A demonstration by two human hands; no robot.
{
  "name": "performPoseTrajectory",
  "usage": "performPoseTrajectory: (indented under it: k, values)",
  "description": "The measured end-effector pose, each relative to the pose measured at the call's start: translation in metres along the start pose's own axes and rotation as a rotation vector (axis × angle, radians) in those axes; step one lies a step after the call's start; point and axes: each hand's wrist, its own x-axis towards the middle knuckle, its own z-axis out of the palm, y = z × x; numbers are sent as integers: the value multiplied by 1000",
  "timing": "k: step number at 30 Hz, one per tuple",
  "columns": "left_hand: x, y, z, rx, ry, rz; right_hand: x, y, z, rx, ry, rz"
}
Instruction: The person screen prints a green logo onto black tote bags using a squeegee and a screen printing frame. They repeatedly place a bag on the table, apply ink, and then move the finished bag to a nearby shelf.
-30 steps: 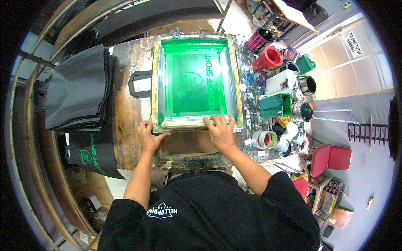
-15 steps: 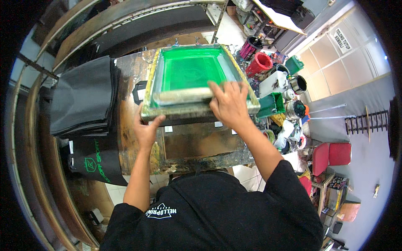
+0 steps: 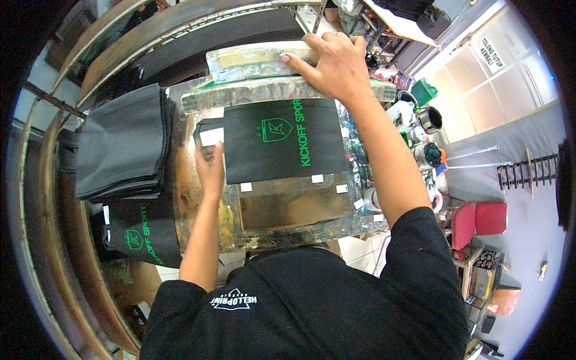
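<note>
My right hand (image 3: 339, 63) is closed over the upper edge of a long squeegee (image 3: 249, 57) with a worn wooden grip. Just below it, the near side of the screen printing frame (image 3: 270, 93) is raised, its mesh now hidden from me. A flat black fabric bag (image 3: 282, 147) lies under the frame's edge, bearing a green crest and green lettering. Beside the bag's left edge, my left hand (image 3: 210, 165) has its thumb and fingers apart, close to a small black piece with a white patch (image 3: 211, 137).
A stack of black fabric pieces (image 3: 123, 141) lies on the left, above another printed black bag (image 3: 141, 240). The stained worktable (image 3: 198, 222) carries small white tabs. Paint tins and a green container (image 3: 425, 91) crowd the right; a red chair (image 3: 480, 222) stands beyond.
The screen frame's near side has tilted up and away, uncovering the printed bag. My right hand moved away from me with the squeegee. My left hand let go of the frame and came down beside the bag.
</note>
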Motion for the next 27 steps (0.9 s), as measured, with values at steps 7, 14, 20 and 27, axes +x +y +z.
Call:
performPoseTrajectory:
  k: [7,14,20,27]
  values:
    - [-66,-108,22,788,-178,-170,12,1,-6,-60,-98,-5]
    - [-57,-71,30,663,-254,-388,16,-5,-13,-70,-203,37]
    - [-60,-81,36,382,-122,-382,16,-5,-11,-49,-166,34]
    - [-42,-61,60,-212,3,-299,18,4,-9,-69,-157,-14]
